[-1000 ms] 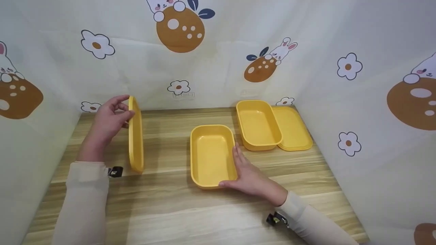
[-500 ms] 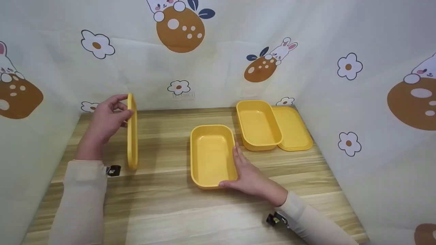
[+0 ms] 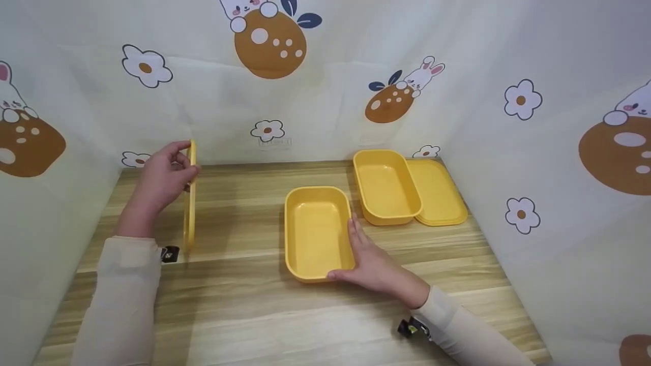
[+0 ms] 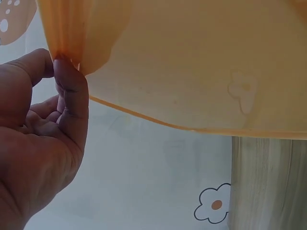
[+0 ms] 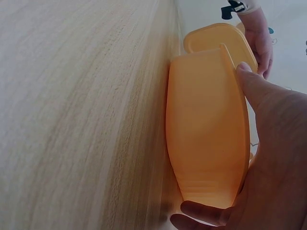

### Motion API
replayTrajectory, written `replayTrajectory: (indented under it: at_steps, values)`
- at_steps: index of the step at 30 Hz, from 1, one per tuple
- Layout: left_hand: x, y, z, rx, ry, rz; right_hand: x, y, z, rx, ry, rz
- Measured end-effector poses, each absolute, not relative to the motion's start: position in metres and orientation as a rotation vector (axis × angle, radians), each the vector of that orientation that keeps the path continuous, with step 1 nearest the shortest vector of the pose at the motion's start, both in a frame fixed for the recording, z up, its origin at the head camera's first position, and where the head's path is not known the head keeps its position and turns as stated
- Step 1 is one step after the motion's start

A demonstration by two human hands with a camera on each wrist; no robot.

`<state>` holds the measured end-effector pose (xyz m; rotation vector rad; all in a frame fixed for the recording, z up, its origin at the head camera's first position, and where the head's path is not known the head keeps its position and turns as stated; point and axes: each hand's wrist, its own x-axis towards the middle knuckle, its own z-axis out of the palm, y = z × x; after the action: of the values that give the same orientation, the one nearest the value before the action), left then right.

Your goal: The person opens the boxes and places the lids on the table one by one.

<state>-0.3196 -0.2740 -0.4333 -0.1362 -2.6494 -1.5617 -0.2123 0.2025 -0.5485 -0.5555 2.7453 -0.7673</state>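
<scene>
Pinched along its far edge by my left hand (image 3: 165, 178), a yellow lid (image 3: 191, 213) stands nearly upright above the left of the table, seen edge-on in the head view. The left wrist view shows thumb and fingertips on the rim of the translucent lid (image 4: 168, 72). At mid-table sits an uncovered yellow food container (image 3: 316, 236). My right hand (image 3: 379, 267) holds its near right corner, thumb on the near rim and fingers along the right side. In the right wrist view, the container (image 5: 206, 124) rests on the tabletop.
A second uncovered yellow container (image 3: 386, 188) stands at the back right. A second lid (image 3: 440, 195) lies flat just to its right, partly hidden by it. Patterned cloth walls (image 3: 325, 101) border the wooden table (image 3: 254, 315) on the back and sides.
The lid in my left hand has shifted slightly left and turned until only its thin edge faces the head camera. My right hand and the container have stayed still.
</scene>
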Motion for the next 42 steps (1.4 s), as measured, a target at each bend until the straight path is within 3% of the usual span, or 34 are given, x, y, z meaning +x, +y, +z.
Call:
replayTrajectory:
  at_steps: [19, 42]
  values:
    - [-0.325, -0.267, -0.434, -0.151, -2.781, -1.181, -0.214, 0.202, -0.551, -0.613, 2.763, -0.783]
    - [-0.354, -0.258, -0.457, -0.156, -2.933, -1.032, -0.213, 0.203, -0.550, -0.575, 2.746, -0.793]
